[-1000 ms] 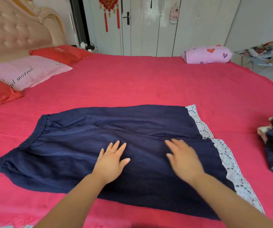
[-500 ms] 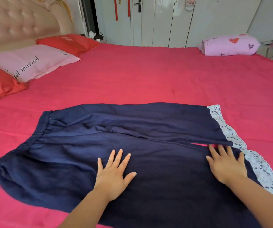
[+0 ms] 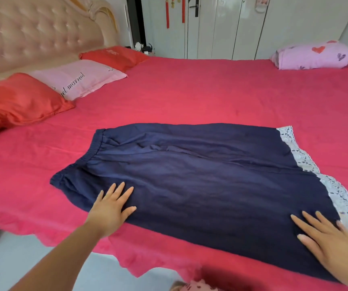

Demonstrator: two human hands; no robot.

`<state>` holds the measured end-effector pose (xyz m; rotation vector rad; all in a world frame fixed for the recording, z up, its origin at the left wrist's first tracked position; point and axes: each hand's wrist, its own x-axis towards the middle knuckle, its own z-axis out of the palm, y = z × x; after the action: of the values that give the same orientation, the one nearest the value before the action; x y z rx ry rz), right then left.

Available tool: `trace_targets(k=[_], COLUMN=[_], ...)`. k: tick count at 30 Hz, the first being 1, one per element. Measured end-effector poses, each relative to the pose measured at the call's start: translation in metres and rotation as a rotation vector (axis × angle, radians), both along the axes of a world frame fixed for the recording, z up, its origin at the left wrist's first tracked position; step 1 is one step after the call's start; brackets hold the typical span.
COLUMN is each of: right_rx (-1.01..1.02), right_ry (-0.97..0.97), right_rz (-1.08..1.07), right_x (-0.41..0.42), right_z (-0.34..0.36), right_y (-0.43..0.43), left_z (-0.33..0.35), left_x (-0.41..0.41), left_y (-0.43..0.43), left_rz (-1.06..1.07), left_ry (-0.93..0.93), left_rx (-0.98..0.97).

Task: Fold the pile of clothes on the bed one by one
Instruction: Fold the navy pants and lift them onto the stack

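Observation:
A pair of navy blue shorts [image 3: 200, 177] with white lace hems [image 3: 301, 154] lies spread flat on the red bed [image 3: 189, 91], elastic waistband to the left. My left hand [image 3: 111, 208] rests flat on the near left part of the shorts, fingers straight and spread. At the near right, close to the lace hem, my right hand [image 3: 328, 240] presses flat on the fabric with its fingers extended. Neither hand grips the cloth.
Two red pillows [image 3: 17, 106] and a pink pillow [image 3: 78, 78] lie by the padded headboard [image 3: 32, 36] at left. A lilac folded bundle [image 3: 313, 55] sits at the far right corner. The bed's near edge [image 3: 126, 255] drops to a pale floor. White wardrobe doors stand behind.
Both hands slid outward and toward me across the shorts: the left hand went toward the waistband side, the right hand toward the near lace hem. The view shifted left.

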<state>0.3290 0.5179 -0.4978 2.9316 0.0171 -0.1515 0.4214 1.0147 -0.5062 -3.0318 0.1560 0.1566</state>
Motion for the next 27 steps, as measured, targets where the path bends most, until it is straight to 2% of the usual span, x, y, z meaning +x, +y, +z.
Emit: trace_targets(k=[4,8,11,16,21,24,27], right_rx=[0.074,0.064,0.131,0.28,0.373,0.363,0.283], right_ry=[0.216,0.266,0.219,0.136,0.1,0.047,0.017], right_rz=[-0.031,-0.045,0.027,0.104,0.223,0.277,0.251], right_x=[-0.017,-0.02,-0.019,0.004,0.028,0.032,0.029], right_z=[0.003,0.003,0.006,-0.01,-0.02,-0.024,-0.026], right_y=[0.018,0.028,0.053,0.14,0.226,0.234,0.196], left_z=[0.009,0.014,0.008,-0.009,-0.016,-0.013,-0.007], left_x=[-0.007,-0.003,-0.001,-0.004,-0.005,-0.002,0.004], left_y=[0.033,0.045,0.04,0.009,0.001,0.014,0.041], left_rz=[-0.023,-0.052,-0.062,-0.084,-0.086,-0.07,-0.013], left_ry=[0.088,0.14,0.143,0.053,0.031,0.027,0.039], left_rx=[0.018,0.049,0.03,-0.046,-0.023,0.032,0.075])
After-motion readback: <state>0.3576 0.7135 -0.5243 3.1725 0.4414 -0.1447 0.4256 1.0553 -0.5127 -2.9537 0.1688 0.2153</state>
